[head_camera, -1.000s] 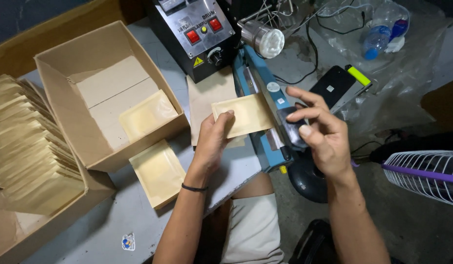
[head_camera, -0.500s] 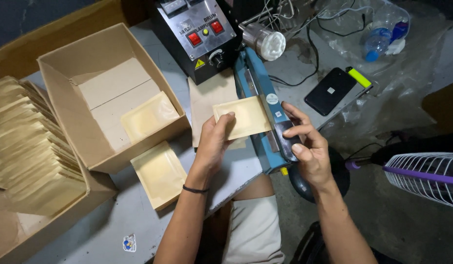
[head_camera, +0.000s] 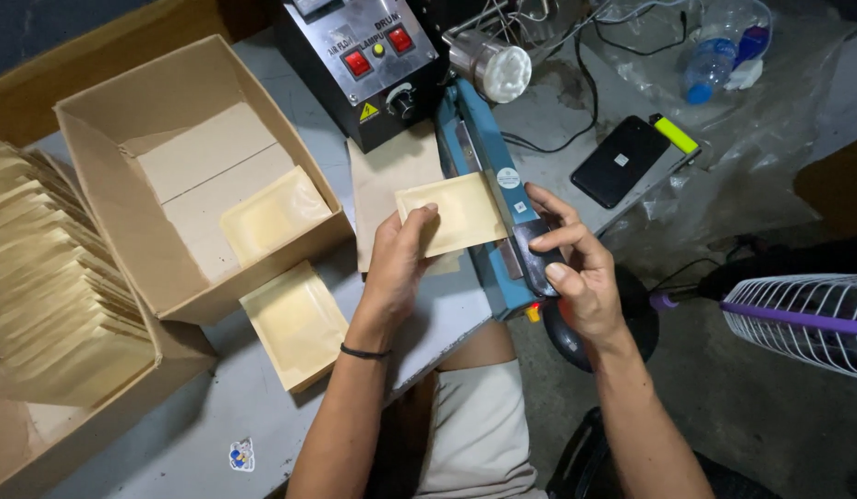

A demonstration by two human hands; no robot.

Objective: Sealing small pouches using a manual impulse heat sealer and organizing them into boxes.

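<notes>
The pale yellow pouch [head_camera: 454, 214] lay flat between the two hands, its long axis running left to right, with its right edge tucked under the blue arm of the heat sealer [head_camera: 488, 199]. The left hand [head_camera: 396, 263] held the pouch from below and to the left, fingers [head_camera: 419, 225] spread across its near-left corner and pinning it down. The right hand [head_camera: 576, 268] sat on the far side of the sealer, closed over the dark handle at the arm's near end, thumb on top. So the pouch lay nearer the left hand, touching it, while the right touched only the sealer. The sealer's own long axis ran away from the person, crossing the pouch roughly at a right angle. On the surface [head_camera: 183, 434] to the left, a second pouch [head_camera: 297, 323] lay just beside an open cardboard box [head_camera: 137, 236] with a third pouch [head_camera: 273, 214] inside
</notes>
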